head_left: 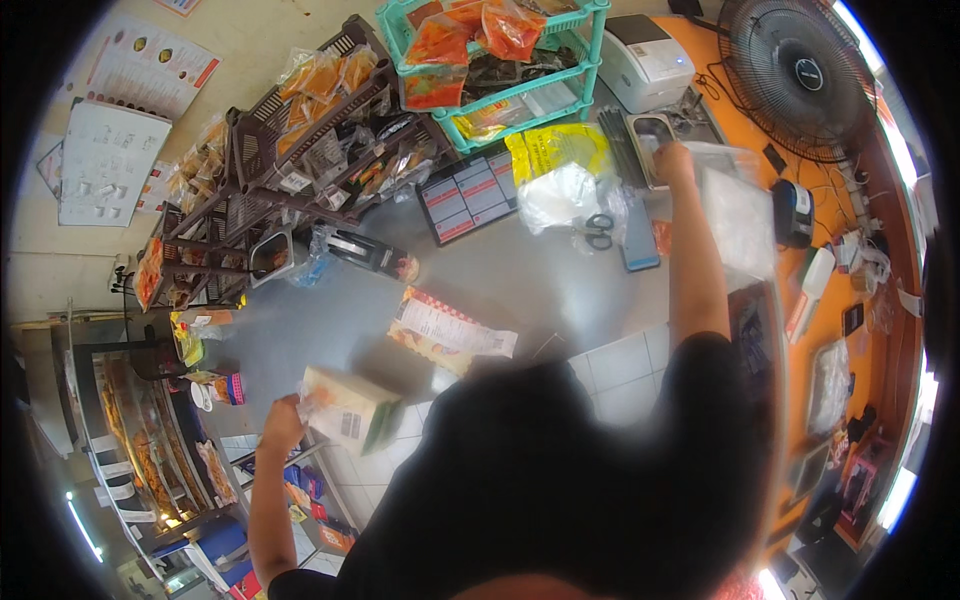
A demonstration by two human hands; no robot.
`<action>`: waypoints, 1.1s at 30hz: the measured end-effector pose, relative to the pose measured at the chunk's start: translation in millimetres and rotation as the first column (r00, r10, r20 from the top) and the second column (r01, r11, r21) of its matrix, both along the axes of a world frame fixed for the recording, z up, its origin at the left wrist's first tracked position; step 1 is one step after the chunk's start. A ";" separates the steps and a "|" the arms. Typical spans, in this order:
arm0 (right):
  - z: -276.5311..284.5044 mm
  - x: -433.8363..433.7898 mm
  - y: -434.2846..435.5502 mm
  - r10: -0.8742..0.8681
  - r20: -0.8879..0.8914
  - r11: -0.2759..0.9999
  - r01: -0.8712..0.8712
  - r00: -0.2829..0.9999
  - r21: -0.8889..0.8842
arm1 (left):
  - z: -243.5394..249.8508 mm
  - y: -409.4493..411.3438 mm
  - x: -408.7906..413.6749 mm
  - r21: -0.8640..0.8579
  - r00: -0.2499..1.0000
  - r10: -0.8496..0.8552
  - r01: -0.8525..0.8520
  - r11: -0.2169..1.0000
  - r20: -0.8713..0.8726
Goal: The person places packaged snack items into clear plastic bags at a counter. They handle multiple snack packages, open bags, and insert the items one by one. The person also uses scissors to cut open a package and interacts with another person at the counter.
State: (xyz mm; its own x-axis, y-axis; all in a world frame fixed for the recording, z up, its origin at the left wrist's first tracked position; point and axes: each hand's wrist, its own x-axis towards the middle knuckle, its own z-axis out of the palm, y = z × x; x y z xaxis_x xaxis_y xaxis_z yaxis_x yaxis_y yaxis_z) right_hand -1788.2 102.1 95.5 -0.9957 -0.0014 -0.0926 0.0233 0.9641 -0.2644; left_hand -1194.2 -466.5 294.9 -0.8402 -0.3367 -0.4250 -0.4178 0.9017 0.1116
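My left hand [283,424] grips the clear plastic end of a cream-coloured packet [352,411], which bears a barcode and shows green along its lower edge. The packet is held at the left of the steel counter, near its front edge. My right hand [673,160] reaches to the far right, over the rim of a small steel pan [649,135]. Its fingertips are hard to make out, so whether they hold anything from the pan is unclear. On the counter [322,322] between my arms lies a printed paper bag [420,330] with a receipt [465,330] across it.
Scissors [599,231], a phone [640,234], a tablet [469,195] and a yellow bag [559,150] lie at the back. Behind them stand a turquoise rack [517,90] and brown crates [300,142] of bagged food. A fan [802,75] and a label printer [649,64] are at right.
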 end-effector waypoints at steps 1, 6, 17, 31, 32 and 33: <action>-3.3 -2.9 -5.5 0.003 0.024 1.000 -0.003 1.000 0.017 | -17.0 -12.3 23.0 0.006 0.998 0.056 -0.056 0.998 -0.002; -7.2 -1.2 -13.4 0.027 0.120 0.992 -0.041 0.992 0.117 | -21.4 -8.1 53.5 -0.072 0.959 0.281 -0.278 0.958 0.039; 0.5 2.3 -4.0 0.035 0.061 0.998 -0.038 0.998 0.056 | -62.8 -13.0 38.7 0.015 0.882 0.263 -0.280 0.960 -0.392; 124.0 169.8 -106.3 0.024 -0.130 0.381 -0.129 0.991 -0.916 | -89.9 -47.5 1.0 0.166 0.857 0.355 -0.315 0.935 -0.372; 118.1 183.8 -120.2 0.076 -0.167 0.387 -0.183 0.983 -0.904 | -87.8 -47.9 -0.3 0.153 0.874 0.263 -0.218 0.964 -0.408; 120.1 203.3 -137.7 0.104 -0.188 0.349 -0.213 0.977 -0.913 | -85.8 -47.2 -3.0 0.136 0.882 0.170 -0.122 0.983 -0.439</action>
State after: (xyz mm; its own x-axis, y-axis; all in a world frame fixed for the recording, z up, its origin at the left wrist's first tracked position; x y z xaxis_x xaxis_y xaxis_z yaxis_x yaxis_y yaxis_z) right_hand -1585.0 -35.7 215.6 -0.9694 -0.1907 0.1547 -0.1747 0.0930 -0.9802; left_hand -1197.2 -513.7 209.1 -0.8937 -0.4454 -0.0548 -0.4275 0.8080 0.4055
